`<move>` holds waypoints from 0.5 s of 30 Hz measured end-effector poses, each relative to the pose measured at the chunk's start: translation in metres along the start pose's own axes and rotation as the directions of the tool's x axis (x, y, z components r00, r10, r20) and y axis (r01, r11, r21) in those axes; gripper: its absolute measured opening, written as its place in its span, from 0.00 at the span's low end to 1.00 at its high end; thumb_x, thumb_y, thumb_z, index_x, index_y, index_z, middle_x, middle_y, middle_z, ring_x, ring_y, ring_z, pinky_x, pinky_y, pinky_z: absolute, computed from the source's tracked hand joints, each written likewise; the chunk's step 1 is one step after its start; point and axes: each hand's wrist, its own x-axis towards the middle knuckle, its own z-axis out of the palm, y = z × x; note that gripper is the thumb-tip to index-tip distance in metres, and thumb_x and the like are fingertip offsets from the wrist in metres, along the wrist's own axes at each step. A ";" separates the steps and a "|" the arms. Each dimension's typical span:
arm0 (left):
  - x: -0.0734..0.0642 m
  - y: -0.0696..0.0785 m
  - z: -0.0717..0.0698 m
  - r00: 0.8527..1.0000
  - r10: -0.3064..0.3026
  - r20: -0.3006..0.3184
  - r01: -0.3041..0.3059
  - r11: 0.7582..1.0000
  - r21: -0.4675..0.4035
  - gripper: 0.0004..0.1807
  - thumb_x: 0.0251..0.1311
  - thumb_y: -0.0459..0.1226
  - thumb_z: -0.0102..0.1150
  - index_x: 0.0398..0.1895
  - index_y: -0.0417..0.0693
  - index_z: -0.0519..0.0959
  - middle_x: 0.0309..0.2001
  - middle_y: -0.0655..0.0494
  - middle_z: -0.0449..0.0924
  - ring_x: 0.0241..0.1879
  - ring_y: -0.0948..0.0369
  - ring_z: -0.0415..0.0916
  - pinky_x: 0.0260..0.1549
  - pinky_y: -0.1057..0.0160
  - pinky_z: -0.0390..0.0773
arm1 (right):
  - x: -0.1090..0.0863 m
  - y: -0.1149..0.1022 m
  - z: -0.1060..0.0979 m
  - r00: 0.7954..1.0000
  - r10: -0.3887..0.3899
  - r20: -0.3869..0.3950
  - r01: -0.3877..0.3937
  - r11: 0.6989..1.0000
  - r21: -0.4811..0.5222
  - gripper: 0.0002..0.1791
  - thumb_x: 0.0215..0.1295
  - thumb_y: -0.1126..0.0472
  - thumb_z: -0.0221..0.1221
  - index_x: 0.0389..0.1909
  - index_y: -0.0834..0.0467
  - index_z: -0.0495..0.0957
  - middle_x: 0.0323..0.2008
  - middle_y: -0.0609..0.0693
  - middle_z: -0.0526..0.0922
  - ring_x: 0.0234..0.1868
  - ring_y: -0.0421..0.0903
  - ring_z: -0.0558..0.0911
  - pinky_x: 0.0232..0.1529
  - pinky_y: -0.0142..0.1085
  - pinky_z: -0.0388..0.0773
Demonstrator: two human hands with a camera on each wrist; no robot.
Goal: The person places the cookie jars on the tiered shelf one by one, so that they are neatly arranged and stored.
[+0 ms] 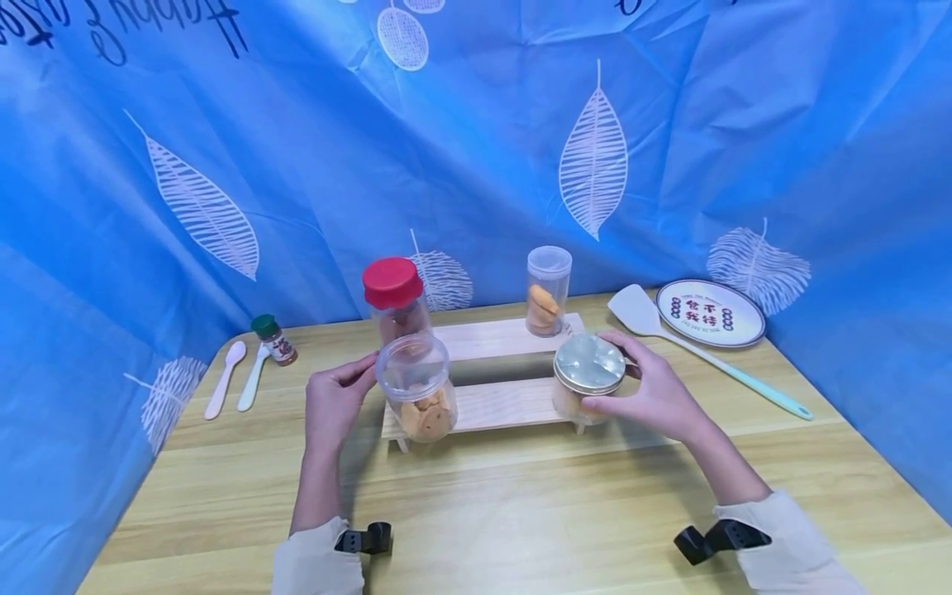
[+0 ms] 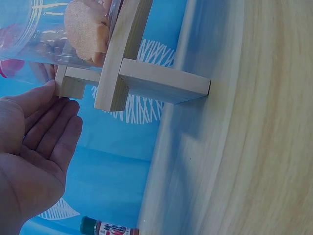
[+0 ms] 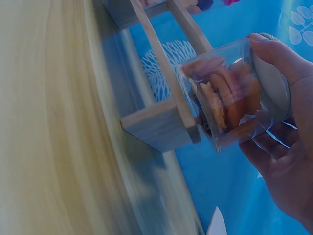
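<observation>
My right hand (image 1: 650,388) grips a clear jar with a silver lid (image 1: 590,364) at the right end of the wooden two-step rack (image 1: 509,402). Pastry-like pieces (image 3: 227,95) show through its wall. My left hand (image 1: 338,401) reaches to the rack's left end. There its thumb (image 2: 39,95) and index finger meet the upper step's end, near the base of a red-lidded jar (image 1: 392,285); whether they pinch anything is hidden. The other left fingers are loosely bent. A clear jar with cookies (image 1: 416,388) stands in front on the lower step.
On the upper step's right stands a clear tube-like jar (image 1: 549,289) with pastry pieces. A turner (image 1: 699,347) and an oval plate (image 1: 710,312) lie to the right. Two small spoons (image 1: 226,380) and a green-capped spice bottle (image 1: 275,340) are at left. Blue cloth (image 1: 476,149) surrounds the table.
</observation>
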 end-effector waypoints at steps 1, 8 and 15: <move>0.000 0.000 0.000 1.000 0.000 0.000 0.000 1.000 0.001 0.15 0.65 0.40 0.69 0.52 0.46 0.87 0.50 0.50 0.86 0.54 0.56 0.82 0.39 0.77 0.80 | 0.000 0.000 0.002 1.000 -0.005 0.003 0.005 1.000 0.004 0.53 0.48 0.53 0.81 0.73 0.60 0.64 0.66 0.53 0.73 0.63 0.50 0.74 0.63 0.51 0.75; 0.000 0.000 0.000 1.000 -0.005 0.008 0.005 1.000 0.003 0.16 0.65 0.42 0.69 0.53 0.47 0.87 0.51 0.50 0.86 0.54 0.56 0.82 0.40 0.76 0.80 | 0.003 -0.003 0.014 0.999 -0.034 0.003 0.034 0.999 0.028 0.53 0.45 0.54 0.82 0.72 0.58 0.66 0.64 0.50 0.74 0.62 0.47 0.74 0.60 0.37 0.77; 0.001 -0.001 0.000 1.000 -0.005 -0.003 0.005 1.000 -0.004 0.16 0.65 0.42 0.69 0.52 0.46 0.87 0.50 0.50 0.87 0.53 0.56 0.82 0.40 0.76 0.81 | 0.007 -0.006 0.022 0.998 -0.066 0.017 0.066 0.997 0.034 0.54 0.45 0.55 0.82 0.73 0.59 0.65 0.64 0.51 0.74 0.61 0.48 0.75 0.57 0.33 0.78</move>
